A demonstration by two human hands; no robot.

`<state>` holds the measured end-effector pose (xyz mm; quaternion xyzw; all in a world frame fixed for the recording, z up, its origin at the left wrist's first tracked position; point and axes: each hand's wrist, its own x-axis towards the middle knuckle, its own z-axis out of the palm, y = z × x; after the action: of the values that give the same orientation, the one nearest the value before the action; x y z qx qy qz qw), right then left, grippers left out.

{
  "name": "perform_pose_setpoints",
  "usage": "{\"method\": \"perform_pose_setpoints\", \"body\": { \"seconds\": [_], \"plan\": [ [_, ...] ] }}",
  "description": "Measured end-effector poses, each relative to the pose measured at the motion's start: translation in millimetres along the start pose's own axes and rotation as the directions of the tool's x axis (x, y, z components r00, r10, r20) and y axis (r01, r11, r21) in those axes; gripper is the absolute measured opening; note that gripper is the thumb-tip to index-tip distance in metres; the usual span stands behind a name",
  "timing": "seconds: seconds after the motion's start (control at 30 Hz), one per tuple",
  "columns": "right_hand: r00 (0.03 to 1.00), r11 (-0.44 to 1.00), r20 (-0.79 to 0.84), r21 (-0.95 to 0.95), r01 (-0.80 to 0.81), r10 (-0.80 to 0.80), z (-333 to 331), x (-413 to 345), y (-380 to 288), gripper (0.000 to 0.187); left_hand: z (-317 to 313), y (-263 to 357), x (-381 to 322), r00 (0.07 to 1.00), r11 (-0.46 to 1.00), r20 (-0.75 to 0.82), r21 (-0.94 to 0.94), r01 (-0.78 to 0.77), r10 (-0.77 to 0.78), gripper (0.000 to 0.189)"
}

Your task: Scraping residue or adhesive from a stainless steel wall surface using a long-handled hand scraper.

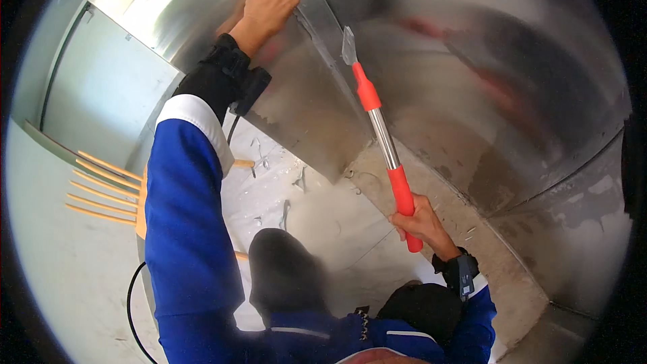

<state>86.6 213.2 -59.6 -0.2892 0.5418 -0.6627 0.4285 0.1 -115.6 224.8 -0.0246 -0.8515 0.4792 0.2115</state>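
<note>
My right hand [422, 222] grips the lower red handle of a long scraper [386, 136] with a metal shaft and a pale, translucent-looking tip. The tip points up, near a dark seam between brushed metal panels [455, 86]. My left hand [270, 10] is raised with fingers curled at a grey strip [328, 58] on the metal panel. A teal-edged piece shows just above that hand. Whether the fingers pinch the strip cannot be made out.
Torn strips of film [285, 215] lie on white sheeting [242, 197] below. A wooden chair or rack with thin slats [106, 192] stands behind my left arm. A black cable [129, 308] curves at lower left. The floor beside the panels [419, 177] bears debris.
</note>
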Motion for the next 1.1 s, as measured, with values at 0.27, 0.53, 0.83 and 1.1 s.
{"method": "perform_pose_setpoints", "body": {
  "seconds": [0.27, 0.53, 0.83, 1.1],
  "plan": [
    [0.996, 0.997, -0.042, 0.03, -0.074, 0.075, 1.9, -16.3, 15.1, 0.016, 9.0, -10.6, 1.3, 1.0, 0.998, 0.015, 0.056, 0.017, -0.018, 0.015],
    [0.986, 0.986, -0.033, 0.008, -0.166, 0.166, -4.0, -14.5, 15.8, 0.016, 7.8, -49.3, 12.3, 0.969, 0.938, -0.095, -0.285, 0.195, -0.23, 0.024],
    [0.981, 0.974, 0.012, 0.112, -0.195, 0.195, -5.9, -7.4, 29.3, 0.016, 9.2, -76.9, 7.6, 0.878, 0.631, -0.052, -0.715, 0.3, -0.476, 0.025],
    [0.93, 0.93, -0.026, 0.054, -0.364, 0.366, -8.3, -9.4, 32.7, 0.018, 5.6, -66.7, 19.9, 0.966, 0.957, -0.251, -0.29, -0.007, -0.069, 0.028]
  ]
}}
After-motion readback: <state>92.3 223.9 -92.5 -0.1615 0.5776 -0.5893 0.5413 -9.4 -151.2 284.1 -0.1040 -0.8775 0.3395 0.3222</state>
